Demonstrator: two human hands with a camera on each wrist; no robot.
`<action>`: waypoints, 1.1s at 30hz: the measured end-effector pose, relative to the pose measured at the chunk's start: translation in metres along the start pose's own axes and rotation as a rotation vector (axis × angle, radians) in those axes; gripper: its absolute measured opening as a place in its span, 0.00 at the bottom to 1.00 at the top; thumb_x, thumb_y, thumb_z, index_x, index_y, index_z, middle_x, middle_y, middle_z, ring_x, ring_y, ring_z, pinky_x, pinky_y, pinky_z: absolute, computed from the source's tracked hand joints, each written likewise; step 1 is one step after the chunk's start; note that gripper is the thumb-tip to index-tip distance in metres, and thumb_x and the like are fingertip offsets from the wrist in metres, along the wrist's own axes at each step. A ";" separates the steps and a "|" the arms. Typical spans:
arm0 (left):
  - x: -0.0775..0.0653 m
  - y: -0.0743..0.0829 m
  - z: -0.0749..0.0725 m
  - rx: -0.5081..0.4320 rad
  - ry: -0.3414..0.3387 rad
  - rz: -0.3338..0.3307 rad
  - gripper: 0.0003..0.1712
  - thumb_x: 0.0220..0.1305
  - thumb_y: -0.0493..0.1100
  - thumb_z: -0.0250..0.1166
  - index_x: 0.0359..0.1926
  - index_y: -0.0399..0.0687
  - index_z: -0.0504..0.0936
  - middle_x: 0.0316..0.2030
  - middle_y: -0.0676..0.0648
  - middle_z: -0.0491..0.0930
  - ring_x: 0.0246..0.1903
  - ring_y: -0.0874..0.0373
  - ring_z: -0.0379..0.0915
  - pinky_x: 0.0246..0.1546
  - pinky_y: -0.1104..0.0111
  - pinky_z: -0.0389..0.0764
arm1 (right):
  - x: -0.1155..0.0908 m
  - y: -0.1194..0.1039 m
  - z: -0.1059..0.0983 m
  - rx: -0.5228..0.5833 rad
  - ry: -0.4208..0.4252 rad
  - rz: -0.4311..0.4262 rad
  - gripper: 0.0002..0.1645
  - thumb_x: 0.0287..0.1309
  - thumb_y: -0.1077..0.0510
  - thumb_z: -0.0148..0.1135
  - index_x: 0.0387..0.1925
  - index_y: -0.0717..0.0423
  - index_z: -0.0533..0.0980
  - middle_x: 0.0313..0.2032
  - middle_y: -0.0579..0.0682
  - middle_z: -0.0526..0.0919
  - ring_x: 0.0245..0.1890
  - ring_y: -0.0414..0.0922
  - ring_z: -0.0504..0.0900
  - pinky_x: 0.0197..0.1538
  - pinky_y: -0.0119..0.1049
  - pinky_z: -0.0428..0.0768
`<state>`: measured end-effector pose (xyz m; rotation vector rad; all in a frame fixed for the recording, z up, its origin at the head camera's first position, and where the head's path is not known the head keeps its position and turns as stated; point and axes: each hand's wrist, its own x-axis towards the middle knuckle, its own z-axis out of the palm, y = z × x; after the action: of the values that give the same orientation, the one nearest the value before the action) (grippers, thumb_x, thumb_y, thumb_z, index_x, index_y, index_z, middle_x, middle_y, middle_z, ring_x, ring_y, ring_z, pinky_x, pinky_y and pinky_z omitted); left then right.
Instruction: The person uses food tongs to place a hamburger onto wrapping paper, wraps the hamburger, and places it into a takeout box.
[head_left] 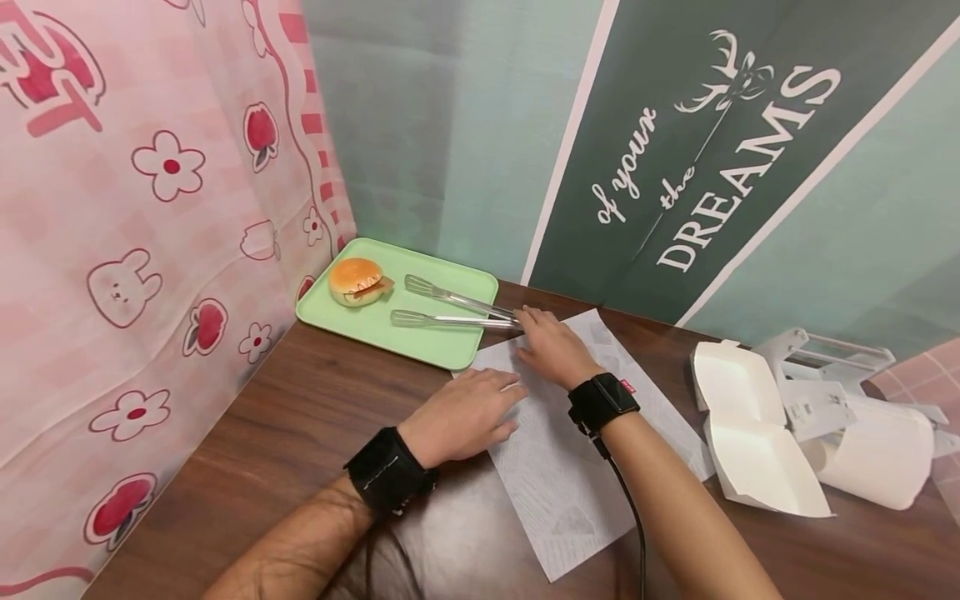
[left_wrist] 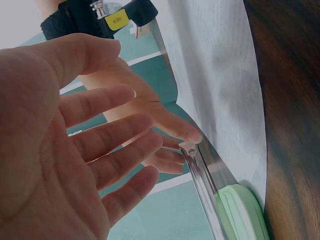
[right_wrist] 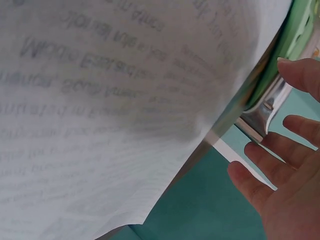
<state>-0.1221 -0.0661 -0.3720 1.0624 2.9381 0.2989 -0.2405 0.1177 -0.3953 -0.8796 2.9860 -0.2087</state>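
Tongs (head_left: pixel 465 322) overhanging tray (head_left: pixel 352 325), perhaps touching right hand (head_left: pixel 557 346)

Two bare hands, left hand (head_left: pixel 459 417) and right hand (head_left: pixel 557 346); left forearm (head_left: pixel 292 533) and right forearm (head_left: pixel 675 492) bare too. Broad matte black band on each wrist, fabric-like. Left wristband (head_left: pixel 386 477): thin pale line across its face. Right wristband (head_left: pixel 602 402): small red tag (head_left: pixel 627 386) at one edge, lettering too small to read; slim black cable (head_left: pixel 642 533) down the forearm's inner side. Left wrist view shows a yellow label (left_wrist: pixel 118 20) there, dark characters, beside a silvery metal fitting (left_wrist: pixel 99 9).
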 end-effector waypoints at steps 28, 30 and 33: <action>0.003 -0.003 0.002 0.030 -0.021 -0.005 0.26 0.74 0.54 0.59 0.68 0.53 0.76 0.67 0.49 0.75 0.67 0.53 0.71 0.68 0.53 0.72 | 0.046 -0.004 0.019 -0.022 -0.052 0.061 0.40 0.68 0.35 0.57 0.68 0.58 0.67 0.63 0.61 0.76 0.65 0.57 0.75 0.65 0.56 0.74; 0.003 -0.004 0.003 0.028 -0.021 -0.003 0.26 0.74 0.54 0.59 0.68 0.53 0.76 0.67 0.48 0.75 0.67 0.53 0.71 0.68 0.53 0.72 | 0.049 -0.004 0.019 -0.014 -0.061 0.054 0.39 0.69 0.36 0.56 0.68 0.59 0.67 0.64 0.61 0.76 0.66 0.57 0.74 0.66 0.56 0.74; 0.004 -0.004 0.005 0.025 -0.021 0.000 0.25 0.74 0.53 0.59 0.68 0.53 0.76 0.67 0.48 0.75 0.67 0.53 0.71 0.68 0.53 0.72 | 0.052 -0.004 0.019 -0.003 -0.074 0.046 0.37 0.71 0.37 0.54 0.68 0.58 0.67 0.63 0.60 0.77 0.65 0.56 0.74 0.66 0.56 0.73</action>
<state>-0.1273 -0.0664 -0.3771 1.0624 2.9311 0.2499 -0.2805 0.0837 -0.4125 -0.7998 2.9355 -0.1665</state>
